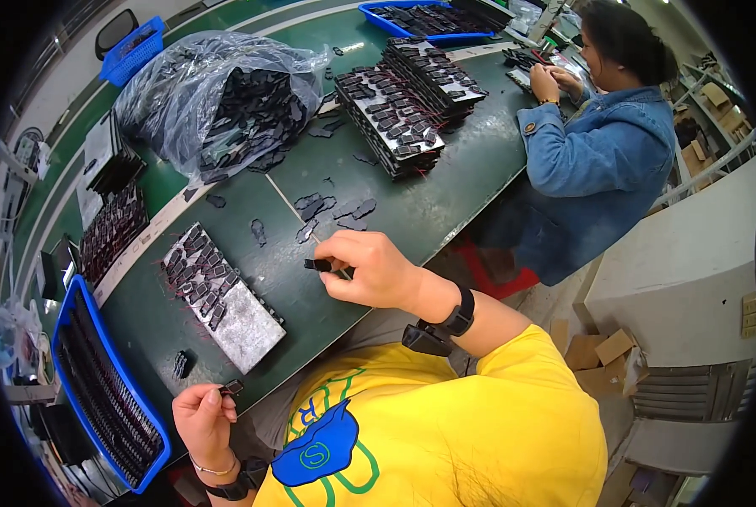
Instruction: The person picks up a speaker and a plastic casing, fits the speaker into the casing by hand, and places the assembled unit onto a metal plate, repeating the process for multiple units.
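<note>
My right hand [371, 269] is raised over the green table, thumb and forefinger pinching a small black flat piece [317, 264]. By the table's near edge, my left hand [199, 416] grips a small dark part [232, 388] at its fingertips; the finer details of that part are too small to make out. Between the hands lies a silvery board [250, 331], its far half covered with rows of small black parts [199, 269] with thin red wires. Several loose black flat pieces [315, 205] lie beyond my right hand. A small dark cluster [182, 363] rests just beyond my left hand.
A clear plastic bag [171, 93] spills black pieces at the back. Stacked boards [395, 118] with wired parts stand to its right. A blue tray [154, 422] of dark parts lies far left. A co-worker in a denim jacket [606, 139] works at the right.
</note>
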Motion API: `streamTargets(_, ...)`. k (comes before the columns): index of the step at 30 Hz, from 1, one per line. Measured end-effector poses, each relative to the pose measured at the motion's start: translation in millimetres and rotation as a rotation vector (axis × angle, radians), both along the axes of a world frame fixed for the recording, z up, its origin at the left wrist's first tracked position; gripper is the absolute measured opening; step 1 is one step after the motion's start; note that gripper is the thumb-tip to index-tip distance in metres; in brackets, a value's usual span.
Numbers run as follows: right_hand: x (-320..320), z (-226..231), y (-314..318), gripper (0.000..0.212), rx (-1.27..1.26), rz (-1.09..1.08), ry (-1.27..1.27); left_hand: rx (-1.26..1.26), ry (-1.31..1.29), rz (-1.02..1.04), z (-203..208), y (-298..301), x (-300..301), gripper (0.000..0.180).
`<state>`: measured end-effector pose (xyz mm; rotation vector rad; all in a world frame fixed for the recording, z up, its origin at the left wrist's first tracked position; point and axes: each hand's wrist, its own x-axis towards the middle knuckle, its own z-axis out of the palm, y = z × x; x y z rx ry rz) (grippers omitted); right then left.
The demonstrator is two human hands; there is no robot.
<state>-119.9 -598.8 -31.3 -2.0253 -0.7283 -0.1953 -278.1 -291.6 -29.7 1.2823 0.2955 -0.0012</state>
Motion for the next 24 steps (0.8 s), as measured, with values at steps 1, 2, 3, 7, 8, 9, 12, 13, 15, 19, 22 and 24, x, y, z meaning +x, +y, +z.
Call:
streamTargets(1,-1.5,0.4,0.5,0.021,0.004,0.003,0.003,0.006,0.002,-0.01,1.6,-1.1,1.7,0.012)
streamTargets(2,-2.6,0.5,1.4,0.021,0.068,0.042,0.071,0.014,0.006,-0.018,4.3,-2.6,3.4,0.013)
streamTargets(3,-1.7,2.0,8.5,0.021,0.127,0.109,0.14,0.016,0.01,0.015,7.0,-2.1,-1.2,0.013)
streamTargets(7,-4.4,15.5,24.9,0.02,0.198,0.227,0.244,0.046,0.121,0.0,16.7,-9.6,-7.3,0.014)
streamTargets(8,-8.5,20.1,24.7,0.021,0.173,0.237,0.202,0.064,0.128,-0.042,18.4,-15.1,1.4,0.015)
streamTargets(9,-9.5,25.6,24.2,0.021,0.161,0.248,0.166,0.07,0.172,-0.101,20.5,-17.4,11.6,0.016)
streamTargets(12,-22.7,42.0,44.2,0.023,0.127,0.383,0.091,0.031,0.215,-0.135,24.3,-26.7,25.9,0.017)
streamTargets(13,-27.3,45.3,53.2,0.024,0.077,0.427,-0.009,-0.001,0.212,-0.15,23.9,-27.9,25.7,0.018)
streamTargets(15,-34.1,47.5,65.6,0.026,-0.026,0.476,-0.226,-0.016,0.219,-0.091,21.6,-26.1,20.1,0.017)
streamTargets(19,-49.2,44.9,93.2,0.029,-0.096,0.516,-0.357,-0.07,0.194,-0.101,16.7,-21.9,12.7,0.017)
streamTargets(22,-53.7,42.5,95.6,0.028,-0.147,0.521,-0.351,-0.096,0.184,-0.118,13.8,-20.0,9.2,0.018)
streamTargets(24,-55.3,41.5,98.2,0.028,-0.171,0.521,-0.35,-0.163,0.163,-0.134,11.1,-17.5,7.1,0.018)
